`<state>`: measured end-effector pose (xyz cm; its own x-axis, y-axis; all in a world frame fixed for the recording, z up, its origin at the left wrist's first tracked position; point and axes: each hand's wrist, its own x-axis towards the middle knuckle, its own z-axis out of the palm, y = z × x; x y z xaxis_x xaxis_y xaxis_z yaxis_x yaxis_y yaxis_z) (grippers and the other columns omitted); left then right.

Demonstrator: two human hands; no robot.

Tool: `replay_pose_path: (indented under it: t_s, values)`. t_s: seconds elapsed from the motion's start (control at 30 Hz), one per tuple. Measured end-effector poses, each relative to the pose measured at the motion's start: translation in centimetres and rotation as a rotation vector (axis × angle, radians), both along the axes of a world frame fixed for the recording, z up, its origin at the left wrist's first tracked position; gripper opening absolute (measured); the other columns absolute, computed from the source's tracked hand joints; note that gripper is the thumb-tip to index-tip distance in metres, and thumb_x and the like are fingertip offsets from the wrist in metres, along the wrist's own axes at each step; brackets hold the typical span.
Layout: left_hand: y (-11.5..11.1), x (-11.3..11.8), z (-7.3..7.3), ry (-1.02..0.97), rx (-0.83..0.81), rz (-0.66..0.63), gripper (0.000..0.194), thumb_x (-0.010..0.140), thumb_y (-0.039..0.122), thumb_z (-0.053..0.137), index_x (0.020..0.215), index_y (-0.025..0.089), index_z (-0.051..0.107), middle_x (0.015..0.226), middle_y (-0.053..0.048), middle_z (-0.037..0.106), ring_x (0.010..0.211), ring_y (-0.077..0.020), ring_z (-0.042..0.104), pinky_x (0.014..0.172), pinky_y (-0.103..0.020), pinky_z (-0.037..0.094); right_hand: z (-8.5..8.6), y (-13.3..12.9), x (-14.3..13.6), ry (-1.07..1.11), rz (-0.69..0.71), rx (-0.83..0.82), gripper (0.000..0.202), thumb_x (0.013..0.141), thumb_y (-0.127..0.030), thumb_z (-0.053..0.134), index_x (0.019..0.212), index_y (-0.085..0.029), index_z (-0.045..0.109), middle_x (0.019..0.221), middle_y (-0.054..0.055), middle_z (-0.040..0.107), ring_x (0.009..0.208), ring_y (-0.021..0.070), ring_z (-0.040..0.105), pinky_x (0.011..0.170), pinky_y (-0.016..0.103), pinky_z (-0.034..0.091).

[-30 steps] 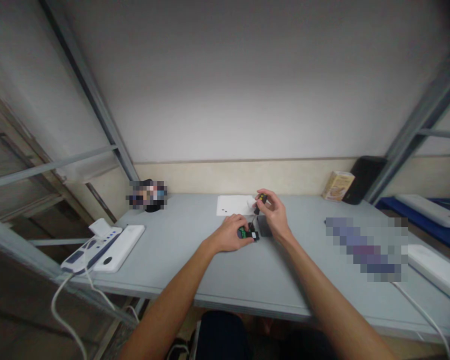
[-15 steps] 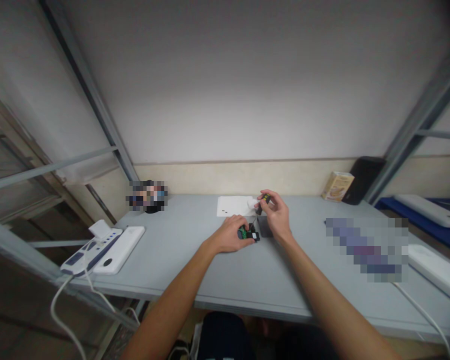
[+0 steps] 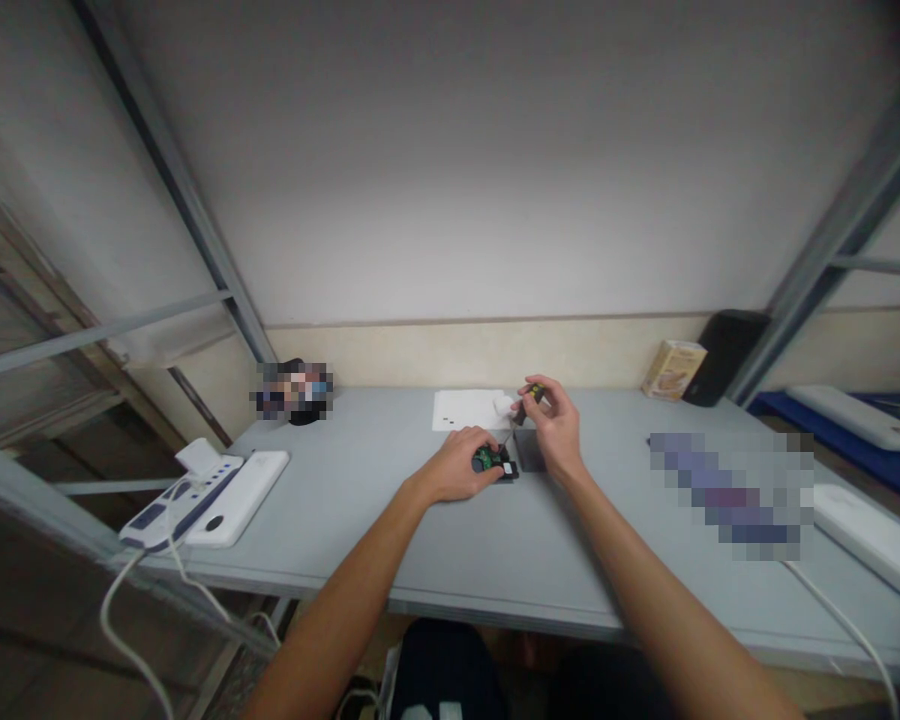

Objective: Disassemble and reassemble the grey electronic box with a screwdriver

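Note:
Near the middle of the grey table, my left hand (image 3: 459, 466) grips a small black device with a green circuit board (image 3: 487, 460), its thumb along the near edge. My right hand (image 3: 556, 425) is closed round the dark and yellow handle of a screwdriver (image 3: 529, 400), whose thin shaft slants down to the device. A dark grey flat piece (image 3: 529, 452) lies just right of the device, partly under my right hand. Behind it, a white sheet (image 3: 465, 408) bears a few tiny dark bits.
At the left are a power strip (image 3: 187, 505) and a white slab (image 3: 251, 500) with cables. A yellow box (image 3: 673, 370) and a black case (image 3: 727, 358) stand at the back right. Blurred items lie at the right and back left.
My left fingers have shifted slightly on the device, and more of the green board shows. The screwdriver handle leans a little more to the right in my right hand.

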<state>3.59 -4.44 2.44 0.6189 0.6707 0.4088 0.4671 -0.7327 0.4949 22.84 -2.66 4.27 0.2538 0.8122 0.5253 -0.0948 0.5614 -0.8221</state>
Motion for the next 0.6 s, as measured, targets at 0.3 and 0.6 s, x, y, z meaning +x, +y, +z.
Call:
replay_pose_path:
  t_s: [0.3,0.6]
  values:
    - [0.07,-0.15,-0.08,0.007,-0.007,-0.007,0.025,0.081,0.026,0.071,0.101,0.022,0.057,0.106,-0.005,0.065,0.103,-0.0236,0.058,0.096,-0.038,0.042,-0.22,-0.02,-0.26,-0.026,0.068,-0.019,0.028,0.084,-0.036,0.072,0.109,-0.026,0.063,0.095,0.001,0.062,0.074,0.0158,0.067,0.069,0.03,0.054]
    - [-0.02,-0.13,0.08,0.005,-0.023,-0.003,0.02,0.084,0.029,0.069,0.099,0.022,0.058,0.104,-0.006,0.066,0.104,-0.0243,0.058,0.098,-0.039,0.041,-0.03,-0.18,-0.23,-0.056,0.03,-0.001,0.028,0.085,-0.038,0.07,0.108,-0.026,0.063,0.095,0.002,0.062,0.075,0.0161,0.066,0.07,0.03,0.054]
